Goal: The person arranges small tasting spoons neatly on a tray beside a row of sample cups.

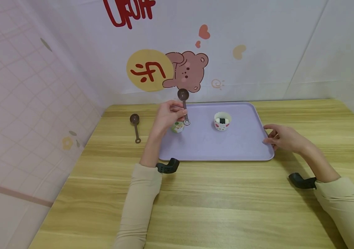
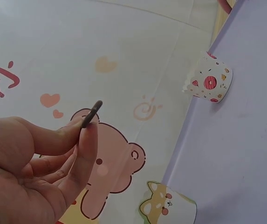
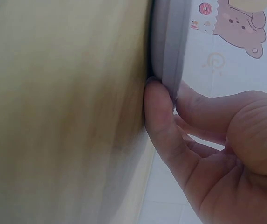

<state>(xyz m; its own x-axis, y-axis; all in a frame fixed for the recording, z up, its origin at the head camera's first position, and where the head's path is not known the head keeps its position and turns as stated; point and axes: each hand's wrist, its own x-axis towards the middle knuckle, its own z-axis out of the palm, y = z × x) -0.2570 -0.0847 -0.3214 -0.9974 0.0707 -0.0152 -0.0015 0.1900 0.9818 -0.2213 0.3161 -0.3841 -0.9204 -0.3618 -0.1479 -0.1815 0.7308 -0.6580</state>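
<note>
Between thumb and fingers, my left hand (image 1: 168, 114) pinches a dark brown measuring spoon (image 1: 183, 95) by its handle, bowl up, above the tray's left part. In the left wrist view only the handle end (image 2: 92, 114) shows past the fingertips. Below that hand, a green-patterned paper cup (image 1: 178, 127) is partly hidden. My right hand (image 1: 284, 138) pinches the right rim of the lilac tray (image 1: 226, 148), thumb on top and a finger beneath, as the right wrist view shows. On the tray stands a white patterned paper cup (image 1: 221, 125) with a white-and-black piece inside.
Left of the tray, a second brown measuring spoon (image 1: 135, 121) lies on the wooden table (image 1: 214, 200). Behind the table hangs a white cloth (image 1: 267, 41) printed with a bear and hearts. A grid-patterned cloth (image 1: 34, 103) closes off the left side.
</note>
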